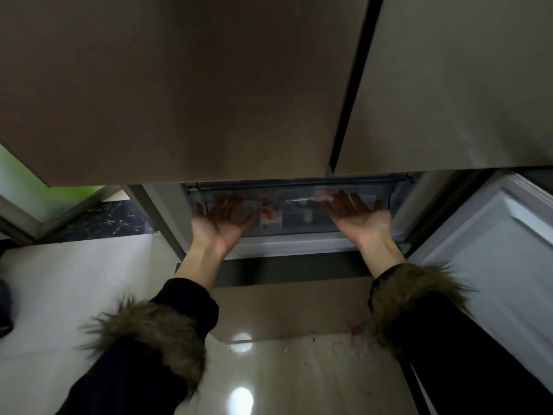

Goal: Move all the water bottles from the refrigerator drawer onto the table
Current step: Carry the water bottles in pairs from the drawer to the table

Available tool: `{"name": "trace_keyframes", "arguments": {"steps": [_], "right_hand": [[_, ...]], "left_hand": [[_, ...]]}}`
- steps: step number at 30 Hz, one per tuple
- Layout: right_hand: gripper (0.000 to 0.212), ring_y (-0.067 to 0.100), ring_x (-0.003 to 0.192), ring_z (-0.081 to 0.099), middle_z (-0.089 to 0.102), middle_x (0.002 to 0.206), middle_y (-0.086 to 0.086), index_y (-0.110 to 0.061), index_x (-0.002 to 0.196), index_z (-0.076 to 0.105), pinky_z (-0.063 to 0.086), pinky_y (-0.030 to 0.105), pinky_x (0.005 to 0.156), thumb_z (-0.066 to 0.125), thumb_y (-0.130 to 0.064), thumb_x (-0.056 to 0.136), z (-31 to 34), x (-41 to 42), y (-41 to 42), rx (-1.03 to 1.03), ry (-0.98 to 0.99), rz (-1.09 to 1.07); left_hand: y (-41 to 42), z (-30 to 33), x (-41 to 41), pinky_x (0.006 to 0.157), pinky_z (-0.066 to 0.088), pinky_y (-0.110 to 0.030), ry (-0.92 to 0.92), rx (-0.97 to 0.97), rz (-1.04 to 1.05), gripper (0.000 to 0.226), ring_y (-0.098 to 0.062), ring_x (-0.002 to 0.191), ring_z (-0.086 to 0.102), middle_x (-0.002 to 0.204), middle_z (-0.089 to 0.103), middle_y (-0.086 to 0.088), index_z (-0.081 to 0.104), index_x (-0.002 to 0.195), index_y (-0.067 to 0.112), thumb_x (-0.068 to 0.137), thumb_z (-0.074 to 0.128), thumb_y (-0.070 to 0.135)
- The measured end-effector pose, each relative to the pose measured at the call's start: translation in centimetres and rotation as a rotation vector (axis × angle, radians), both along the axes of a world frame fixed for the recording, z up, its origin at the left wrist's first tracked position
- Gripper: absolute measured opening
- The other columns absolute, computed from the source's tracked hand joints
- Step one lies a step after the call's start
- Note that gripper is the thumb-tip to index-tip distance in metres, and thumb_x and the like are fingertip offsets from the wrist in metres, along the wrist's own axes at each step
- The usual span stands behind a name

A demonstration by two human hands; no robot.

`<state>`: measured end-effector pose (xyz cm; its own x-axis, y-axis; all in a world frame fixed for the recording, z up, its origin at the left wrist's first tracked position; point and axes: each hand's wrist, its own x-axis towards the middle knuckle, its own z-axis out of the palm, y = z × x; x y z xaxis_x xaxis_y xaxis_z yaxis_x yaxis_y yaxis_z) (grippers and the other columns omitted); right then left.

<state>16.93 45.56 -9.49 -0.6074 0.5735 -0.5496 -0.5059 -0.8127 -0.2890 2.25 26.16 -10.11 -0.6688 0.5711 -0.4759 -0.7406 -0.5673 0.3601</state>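
Drawer-opening step: left hand (pixel 220 221) and right hand (pixel 357 215), fingers apart, palms up at drawer (pixel 287 217) front, 12 o'clock; next, pull out.

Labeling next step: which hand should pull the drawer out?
Neither alone, probably both: left hand and right hand are palm-up, fingers straight, at opposite ends of the clear drawer front, equally near it.
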Motion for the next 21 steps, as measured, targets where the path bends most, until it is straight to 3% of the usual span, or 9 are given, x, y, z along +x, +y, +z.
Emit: {"name": "trace_keyframes", "arguments": {"steps": [4,8,12,15,17,19,21], "right_hand": [[0.056,0.033,0.128,0.046,0.047,0.139,0.014,-0.008,0.139,0.039,0.027,0.05,0.111,0.019,-0.044,0.1,-0.7,0.0,0.1,0.019,0.004,0.016],[0.056,0.031,0.128,0.046,0.048,0.137,0.015,-0.007,0.137,0.041,0.028,0.049,0.111,0.021,-0.044,0.099,-0.6,0.2,0.3,0.03,-0.01,0.032],[0.053,0.031,0.127,0.046,0.048,0.138,0.015,-0.007,0.132,0.044,0.03,0.048,0.111,0.028,-0.045,0.099,-0.4,0.4,0.3,0.043,-0.041,0.034],[0.046,0.03,0.121,0.051,0.057,0.12,0.015,-0.007,0.115,0.052,0.032,0.048,0.11,0.033,-0.045,0.098,-0.6,1.4,-0.4,0.046,-0.061,0.051],[0.043,0.029,0.118,0.053,0.059,0.114,0.013,-0.007,0.107,0.054,0.033,0.047,0.109,0.036,-0.045,0.097,-0.7,2.2,-1.0,0.05,-0.068,0.058],[0.041,0.027,0.122,0.05,0.057,0.121,0.012,-0.008,0.108,0.054,0.033,0.046,0.11,0.038,-0.044,0.096,-0.7,2.8,-1.5,0.051,-0.079,0.061],[0.043,0.025,0.129,0.045,0.051,0.133,0.01,-0.009,0.121,0.05,0.031,0.044,0.112,0.039,-0.043,0.097,-0.7,3.4,-2.0,0.056,-0.108,0.056]], "left_hand": [[0.3,-0.2,0.5,0.108,0.02,-0.055,0.007,-0.013,0.026,0.059,-0.027,0.133,0.039,0.144,0.042,-0.009,0.031,0.143,0.014,0.098,0.013,0.048],[0.3,0.6,0.3,0.094,0.031,-0.053,-0.001,-0.023,0.015,0.062,-0.028,0.107,0.054,0.121,0.056,-0.015,0.033,0.14,0.008,0.098,0.013,0.049],[-0.1,0.4,0.9,0.102,0.028,-0.054,-0.001,-0.026,-0.001,0.064,-0.028,0.12,0.048,0.135,0.05,-0.014,0.034,0.14,0.009,0.097,0.016,0.052],[-1.0,-0.2,1.7,0.107,0.026,-0.053,0.0,-0.047,0.003,0.066,-0.028,0.111,0.055,0.118,0.059,-0.014,0.037,0.139,0.011,0.095,0.019,0.056],[-1.7,-0.4,2.3,0.11,0.023,-0.05,0.004,-0.077,0.001,0.068,-0.027,0.12,0.05,0.129,0.054,-0.013,0.034,0.141,0.011,0.094,0.021,0.058],[-2.3,-0.2,3.0,0.112,0.022,-0.047,0.01,-0.11,-0.014,0.071,-0.027,0.133,0.039,0.145,0.041,-0.013,0.029,0.143,0.009,0.093,0.022,0.059],[-2.9,-0.1,3.7,0.112,0.025,-0.045,0.01,-0.143,-0.019,0.074,-0.026,0.136,0.036,0.149,0.033,-0.014,0.024,0.145,0.008,0.093,0.023,0.059]]}}
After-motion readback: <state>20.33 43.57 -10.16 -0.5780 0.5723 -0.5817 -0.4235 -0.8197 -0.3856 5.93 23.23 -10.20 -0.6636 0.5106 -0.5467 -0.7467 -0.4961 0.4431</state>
